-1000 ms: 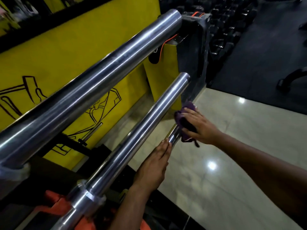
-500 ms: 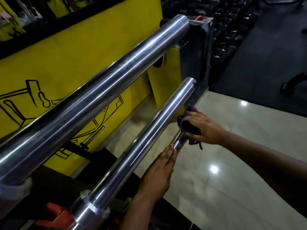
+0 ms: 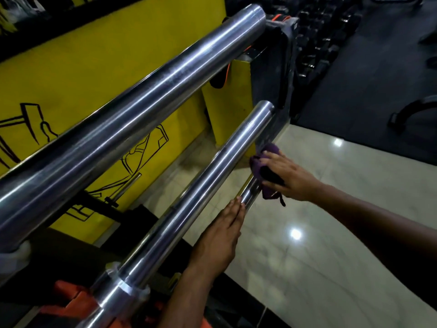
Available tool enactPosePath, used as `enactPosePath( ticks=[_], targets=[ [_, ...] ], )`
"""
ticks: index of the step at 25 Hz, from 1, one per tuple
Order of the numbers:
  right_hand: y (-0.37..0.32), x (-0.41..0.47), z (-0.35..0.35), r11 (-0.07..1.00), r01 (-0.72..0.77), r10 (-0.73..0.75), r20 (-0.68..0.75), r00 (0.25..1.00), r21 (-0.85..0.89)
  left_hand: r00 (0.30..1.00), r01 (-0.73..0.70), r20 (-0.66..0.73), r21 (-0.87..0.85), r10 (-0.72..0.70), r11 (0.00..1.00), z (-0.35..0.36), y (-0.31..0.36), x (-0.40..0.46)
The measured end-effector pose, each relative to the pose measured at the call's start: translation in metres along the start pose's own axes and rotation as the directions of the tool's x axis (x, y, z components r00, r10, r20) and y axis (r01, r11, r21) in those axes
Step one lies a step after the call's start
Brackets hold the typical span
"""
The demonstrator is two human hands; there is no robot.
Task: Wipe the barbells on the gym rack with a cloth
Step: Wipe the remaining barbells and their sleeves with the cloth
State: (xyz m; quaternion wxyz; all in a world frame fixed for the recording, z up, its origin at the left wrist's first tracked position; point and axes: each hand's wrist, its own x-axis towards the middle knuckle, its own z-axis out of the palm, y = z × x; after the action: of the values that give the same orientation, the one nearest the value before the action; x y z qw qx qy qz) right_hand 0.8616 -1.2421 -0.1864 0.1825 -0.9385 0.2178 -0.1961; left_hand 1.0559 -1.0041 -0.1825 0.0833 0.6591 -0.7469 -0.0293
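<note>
- The purple cloth (image 3: 266, 172) is bunched around the lowest barbell (image 3: 249, 194), the thin one mostly hidden under the middle barbell (image 3: 201, 192), and it's clamped there by the right hand (image 3: 289, 177) with fingers curled over the wad.
- Compared with a second ago, the cloth and right hand are seen a bit further out along that lowest bar, toward its far end, so a stroke is pretty clearly being run outward. Some of that shift could just be the head camera moving, tbh.
- The left hand (image 3: 218, 237) is kept where it was: fingers straight and held together, laid flat against the side of the middle barbell, fingertips near the cloth but not touching it. Looks like the bar is being steadied, not gripped.
- The top barbell (image 3: 132, 110) isn't being touched at all.
- Task-wise: only a short stretch of one bar is being covered now, so plenty of wiping is probably left.
</note>
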Motion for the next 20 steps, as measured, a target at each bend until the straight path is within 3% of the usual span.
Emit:
enactPosePath(
  ticks=[3, 5, 8, 11, 14, 16, 18, 20],
  targets=[
    [-0.013, 0.028, 0.006, 0.962, -0.268, 0.273, -0.132, 0.953, 0.055, 1.000, -0.001, 0.001, 0.038, 0.001, 0.999, 0.006, -0.001, 0.002],
    [-0.025, 0.045, 0.012, 0.939, -0.342, 0.338, -0.097, 0.936, -0.028, 1.000, 0.002, 0.021, 0.077, -0.004, 0.997, 0.005, 0.001, 0.001],
    [-0.035, 0.044, -0.011, 0.955, -0.294, 0.295, 0.030, 0.955, -0.037, 0.999, 0.022, 0.023, -0.004, -0.022, 1.000, -0.013, 0.008, -0.002],
    [-0.060, 0.028, -0.035, 0.958, -0.254, 0.270, -0.128, 0.954, 0.129, 0.998, 0.060, 0.021, -0.115, -0.058, 0.992, -0.031, 0.017, -0.032],
    [-0.092, 0.015, -0.024, 0.998, -0.068, 0.062, -0.238, 0.969, -0.019, 0.999, 0.038, 0.000, -0.011, -0.038, 0.999, -0.032, 0.006, -0.090],
    [-0.100, 0.008, -0.004, 0.990, -0.109, 0.099, -0.119, 0.988, -0.086, 0.994, 0.099, 0.046, -0.029, -0.097, 0.995, -0.030, -0.007, -0.122],
    [-0.101, 0.007, 0.018, 0.968, -0.172, 0.176, 0.006, 0.984, -0.185, 0.992, 0.121, -0.023, 0.020, -0.120, 0.993, -0.027, -0.009, -0.133],
    [-0.099, 0.013, 0.028, 0.954, -0.239, 0.249, 0.034, 0.968, -0.182, 0.992, 0.117, -0.047, 0.015, -0.116, 0.993, -0.020, -0.006, -0.132]
  ],
)
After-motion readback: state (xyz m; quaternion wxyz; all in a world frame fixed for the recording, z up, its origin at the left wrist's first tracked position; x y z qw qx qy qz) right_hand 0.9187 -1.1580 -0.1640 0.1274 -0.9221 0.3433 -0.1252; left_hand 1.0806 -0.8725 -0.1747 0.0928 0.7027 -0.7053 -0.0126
